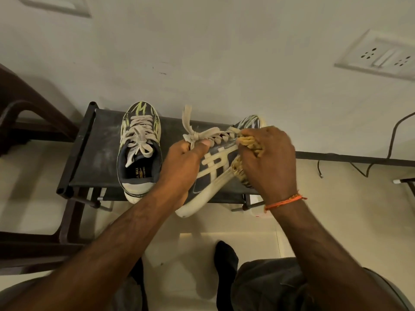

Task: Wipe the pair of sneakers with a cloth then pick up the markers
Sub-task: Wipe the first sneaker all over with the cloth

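Note:
Two dark grey sneakers with pale laces and white soles are in view. One sneaker (139, 151) stands upright on the black rack top (98, 153), toe toward the wall. My left hand (184, 162) grips the other sneaker (215, 162) at its collar and holds it tilted on its side above the rack. My right hand (267, 158) grips a bunched yellow cloth (249, 142) and presses it against that sneaker's side near the laces. No markers are visible.
A dark brown plastic chair (27, 122) stands at the left. The wall behind carries a white switch socket (381, 57), with a black cable (390, 144) hanging at the right. My dark-socked foot (224, 259) rests on the pale floor below.

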